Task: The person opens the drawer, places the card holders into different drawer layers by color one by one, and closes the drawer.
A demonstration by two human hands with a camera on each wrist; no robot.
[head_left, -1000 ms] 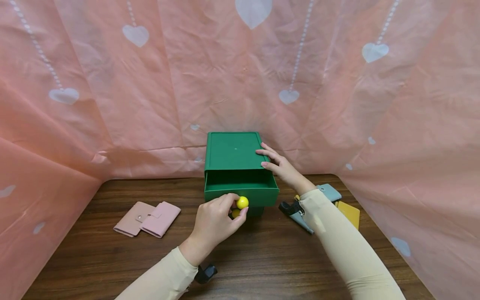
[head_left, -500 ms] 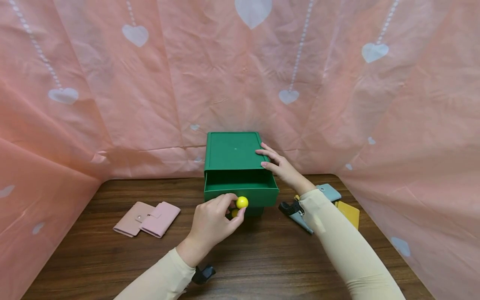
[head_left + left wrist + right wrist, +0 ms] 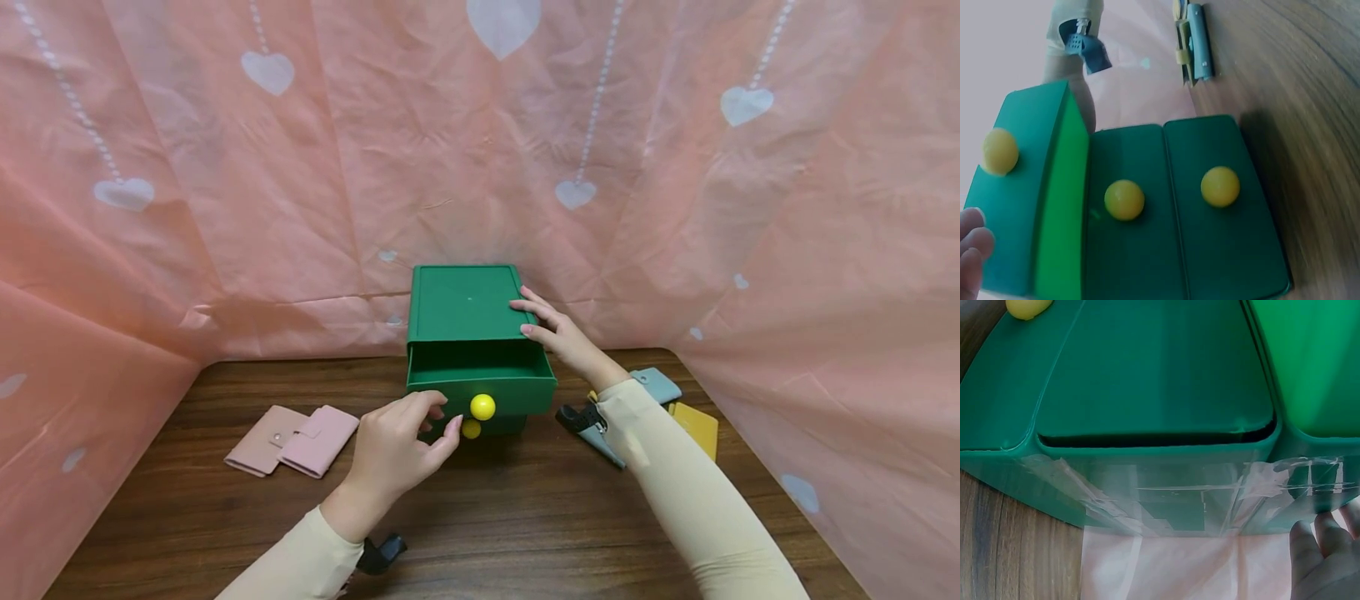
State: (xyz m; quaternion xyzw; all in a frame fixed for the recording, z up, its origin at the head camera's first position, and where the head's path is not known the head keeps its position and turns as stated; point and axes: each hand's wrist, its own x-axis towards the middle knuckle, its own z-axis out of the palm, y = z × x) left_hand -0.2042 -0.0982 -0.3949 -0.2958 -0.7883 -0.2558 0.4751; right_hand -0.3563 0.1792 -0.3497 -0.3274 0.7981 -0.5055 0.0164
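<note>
A green drawer box (image 3: 468, 302) stands on the wooden table, its top drawer (image 3: 517, 397) pulled out. Nothing shows inside the visible part of that drawer. A round yellow knob (image 3: 482, 407) sits on the drawer's front. My left hand (image 3: 393, 446) hovers just left of the knob, thumb and fingers apart, holding nothing. In the left wrist view, two lower drawers with a middle knob (image 3: 1124, 200) and a bottom knob (image 3: 1220, 186) are closed. My right hand (image 3: 566, 337) rests with extended fingers on the box's upper right edge; its fingers (image 3: 1307, 550) also show by the taped side.
On the left of the table (image 3: 510, 533) lie a beige wallet (image 3: 262, 437) and a pink wallet (image 3: 321, 440), overlapping. To the right are a light blue wallet (image 3: 657, 385) and a yellow wallet (image 3: 697, 427), partly behind my right sleeve. A pink curtain (image 3: 450, 167) hangs behind the box.
My left hand has let go of the yellow knob and moved away to the left and slightly down. The right hand stays on the box; the top drawer remains pulled out.
</note>
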